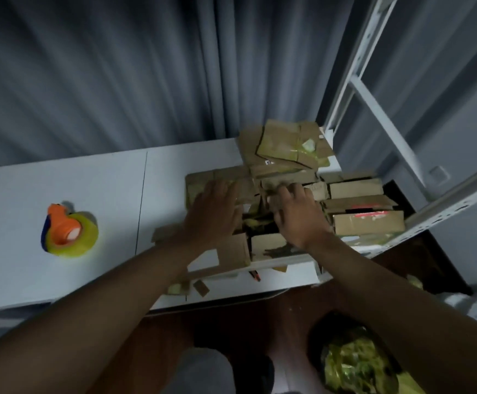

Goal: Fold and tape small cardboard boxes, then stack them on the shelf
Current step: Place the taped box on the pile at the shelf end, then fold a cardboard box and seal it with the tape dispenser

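Cardboard everywhere at the right end of the white tabletop (61,180): a messy heap of flattened boxes (285,150) sat at the back, just beside the white metal shelf frame (373,103), with more pieces spread in front of it. Left hand (213,211) lay flat, fingers straight and spread, pressing on a flat cardboard piece (200,180) at the left of the pile. Right hand (298,214) reached into the middle of the pile, fingers bent over a cardboard edge; blur made it unclear whether it actually gripped that edge. Both hands were near each other but apart, with a dark gap of the pile between them. Folded boxes (365,211) lay in a row to the right of the right hand, next to the perforated shelf rail (453,206); one carried a red mark. An open box (268,245) sat at the near tabletop edge under the right wrist. Tape dispenser (68,230), orange handle with a yellowish tape roll, stood well apart on the left of the tabletop. Small cardboard scraps (200,288) lay on the near edge. Grey curtain (118,66) hung behind. Crumpled yellow-green tape waste (356,362) lay on the floor at lower right.
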